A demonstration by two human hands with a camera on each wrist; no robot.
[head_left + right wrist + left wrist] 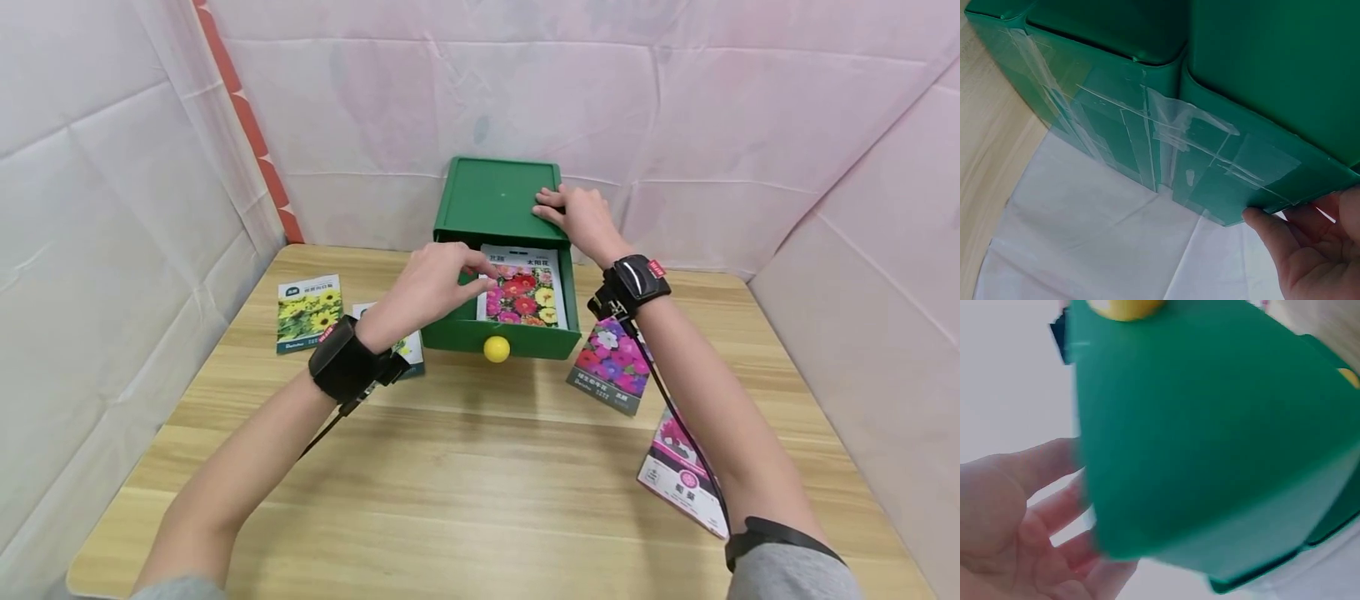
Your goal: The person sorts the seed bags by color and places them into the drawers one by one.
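A green drawer box (495, 200) stands at the back of the wooden table (480, 467), its drawer (525, 340) with a yellow knob (497, 348) pulled out. A seed packet with red and pink flowers (528, 292) lies flat in the drawer. My left hand (483, 279) reaches over the drawer's left wall and pinches the packet's left edge. My right hand (551, 204) rests flat on the box's top at its right side. In the left wrist view my fingers (1054, 506) lie beside the blurred drawer (1210, 437). The right wrist view shows fingertips (1272, 231) at an edge of the box (1260, 75).
A sunflower packet (309, 312) lies at the left, and another packet (411, 348) is partly under my left wrist. A purple-flower packet (615, 367) and a pink one (678, 479) lie at the right under my forearm. White sheeting (90, 250) walls the table on three sides.
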